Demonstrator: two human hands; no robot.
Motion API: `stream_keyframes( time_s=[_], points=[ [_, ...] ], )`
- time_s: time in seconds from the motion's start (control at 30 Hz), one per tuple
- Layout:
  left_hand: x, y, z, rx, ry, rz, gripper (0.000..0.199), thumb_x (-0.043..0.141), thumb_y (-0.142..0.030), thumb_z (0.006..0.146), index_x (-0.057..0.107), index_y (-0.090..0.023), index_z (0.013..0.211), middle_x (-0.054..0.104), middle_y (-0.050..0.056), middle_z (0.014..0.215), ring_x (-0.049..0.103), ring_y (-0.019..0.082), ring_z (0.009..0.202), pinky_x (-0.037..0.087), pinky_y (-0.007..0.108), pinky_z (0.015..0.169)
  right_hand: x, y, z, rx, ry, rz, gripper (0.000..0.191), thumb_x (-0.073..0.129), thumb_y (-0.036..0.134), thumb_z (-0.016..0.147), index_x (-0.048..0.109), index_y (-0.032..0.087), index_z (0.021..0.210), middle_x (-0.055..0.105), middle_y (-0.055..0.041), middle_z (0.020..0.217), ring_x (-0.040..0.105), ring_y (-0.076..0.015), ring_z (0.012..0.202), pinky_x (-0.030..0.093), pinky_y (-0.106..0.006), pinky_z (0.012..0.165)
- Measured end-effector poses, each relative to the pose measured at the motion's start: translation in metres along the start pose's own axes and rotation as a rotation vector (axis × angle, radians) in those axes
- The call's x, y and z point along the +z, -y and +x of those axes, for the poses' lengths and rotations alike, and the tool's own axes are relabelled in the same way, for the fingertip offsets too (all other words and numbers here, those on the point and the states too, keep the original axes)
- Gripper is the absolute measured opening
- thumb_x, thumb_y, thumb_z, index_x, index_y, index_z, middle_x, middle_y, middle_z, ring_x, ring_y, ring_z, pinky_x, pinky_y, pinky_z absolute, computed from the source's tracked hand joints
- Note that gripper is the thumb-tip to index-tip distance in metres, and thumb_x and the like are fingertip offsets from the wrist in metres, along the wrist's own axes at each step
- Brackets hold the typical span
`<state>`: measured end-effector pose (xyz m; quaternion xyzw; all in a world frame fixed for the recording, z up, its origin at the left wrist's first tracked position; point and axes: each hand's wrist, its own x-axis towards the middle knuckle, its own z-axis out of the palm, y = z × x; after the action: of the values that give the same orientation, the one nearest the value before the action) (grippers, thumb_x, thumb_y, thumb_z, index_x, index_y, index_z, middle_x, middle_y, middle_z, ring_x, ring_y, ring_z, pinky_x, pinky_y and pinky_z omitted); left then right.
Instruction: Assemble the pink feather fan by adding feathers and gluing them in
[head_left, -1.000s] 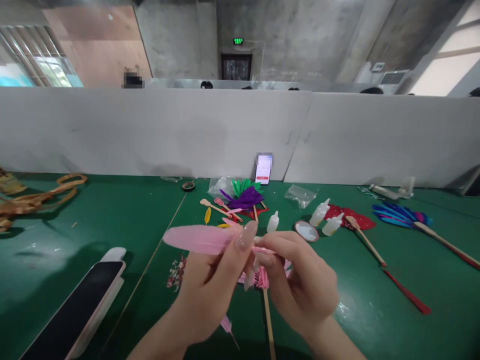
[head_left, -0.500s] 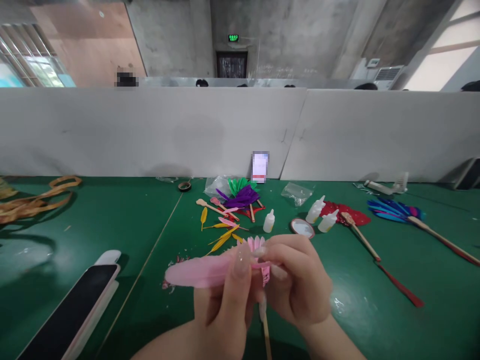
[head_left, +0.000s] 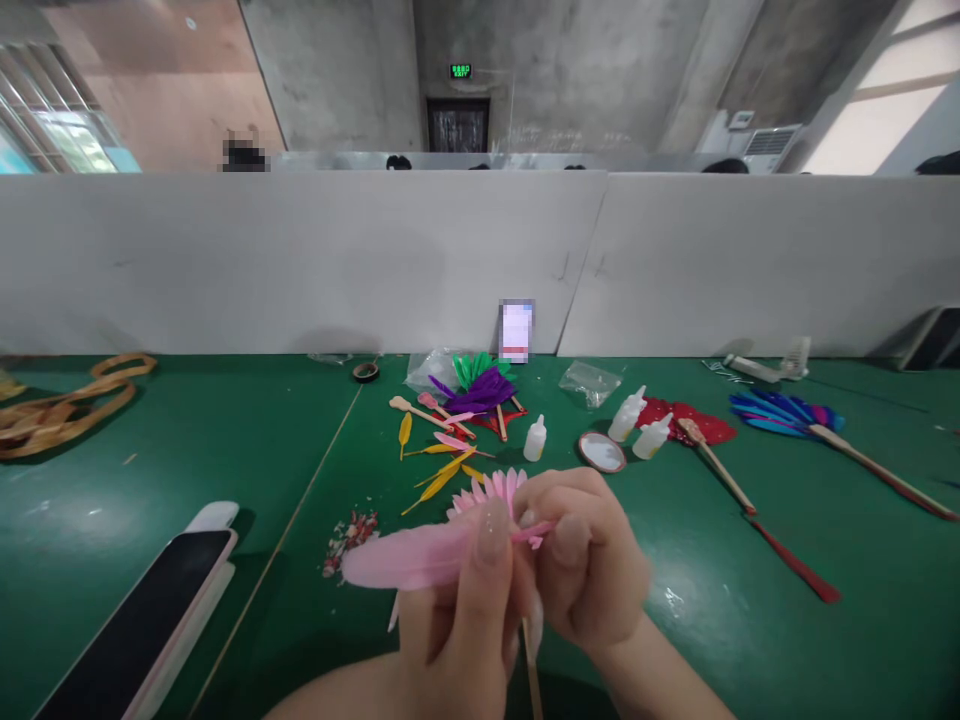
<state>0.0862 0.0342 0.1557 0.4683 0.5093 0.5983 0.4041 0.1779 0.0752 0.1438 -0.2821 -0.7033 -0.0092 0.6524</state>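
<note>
Green worktop (head_left: 277,430): three white nozzle bottles (head_left: 535,441) stand in its far half, contents unreadable to us. Close by we note one round red-rimmed piece (head_left: 601,469), white inside; nearer the far edge, two clear plastic bags (head_left: 590,384). We count at least four yellow feathers (head_left: 405,434) and one pink feather fan (head_left: 495,486), partly hidden. One long pink feather (head_left: 409,560) is held above the worktop: the left hand (head_left: 472,615) pinches it between thumb and fingers, its broad end jutting toward the left edge, while the right hand (head_left: 596,560) grips the shaft end.
</note>
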Motion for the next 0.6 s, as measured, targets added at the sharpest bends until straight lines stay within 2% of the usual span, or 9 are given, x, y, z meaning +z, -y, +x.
stream_keyframes(
  time_s=[0.1, 0.27, 0.47, 0.53, 0.6],
  points=[
    [0.0023, 0.0012, -0.0009, -0.030, -0.034, -0.032, 0.056, 0.045, -0.067, 0.079, 0.035, -0.023, 0.045, 0.041, -0.003, 0.038, 0.044, 0.010, 0.036, 0.042, 0.024, 0.035, 0.0017, 0.0019, -0.0015, 0.038, -0.009, 0.008, 0.030, 0.027, 0.024, 0.097, 0.043, 0.021, 0.072, 0.049, 0.0004, 0.059, 0.050, -0.0115, 0.047, 0.043, -0.024, 0.042],
    [0.0034, -0.0001, -0.0020, -0.068, -0.021, -0.038, 0.055, 0.049, -0.067, 0.076, 0.036, -0.024, 0.045, 0.046, -0.002, 0.039, 0.048, 0.012, 0.039, 0.045, 0.025, 0.036, 0.0000, 0.0014, -0.0027, 0.090, 0.006, 0.056, 0.031, 0.026, 0.025, 0.097, 0.043, 0.022, 0.072, 0.049, 0.0003, 0.058, 0.049, -0.0116, 0.045, 0.042, -0.024, 0.040],
    [0.0034, 0.0009, -0.0001, -0.114, -0.108, -0.166, 0.055, 0.059, -0.069, 0.066, 0.035, -0.023, 0.047, 0.050, -0.003, 0.042, 0.050, 0.011, 0.039, 0.048, 0.024, 0.038, -0.0001, -0.0028, -0.0008, 0.011, 0.050, 0.221, 0.027, 0.029, 0.029, 0.096, 0.047, 0.021, 0.079, 0.052, -0.0008, 0.062, 0.052, -0.0129, 0.052, 0.043, -0.025, 0.043],
    [0.0013, 0.0003, 0.0024, -0.093, -0.103, -0.131, 0.054, 0.058, -0.069, 0.068, 0.036, -0.023, 0.048, 0.049, -0.003, 0.042, 0.051, 0.012, 0.041, 0.048, 0.024, 0.039, -0.0011, -0.0022, 0.0017, 0.006, 0.070, 0.207, 0.019, 0.034, 0.025, 0.094, 0.049, 0.020, 0.084, 0.052, -0.0006, 0.062, 0.052, -0.0132, 0.054, 0.043, -0.025, 0.044],
    [-0.0015, -0.0011, 0.0048, -0.039, -0.043, -0.059, 0.054, 0.049, -0.069, 0.074, 0.035, -0.023, 0.048, 0.048, -0.002, 0.043, 0.053, 0.013, 0.044, 0.048, 0.024, 0.040, -0.0027, -0.0015, 0.0040, 0.022, 0.112, 0.192, 0.015, 0.036, 0.022, 0.094, 0.048, 0.020, 0.086, 0.053, -0.0005, 0.063, 0.052, -0.0130, 0.054, 0.043, -0.025, 0.044]
  ],
)
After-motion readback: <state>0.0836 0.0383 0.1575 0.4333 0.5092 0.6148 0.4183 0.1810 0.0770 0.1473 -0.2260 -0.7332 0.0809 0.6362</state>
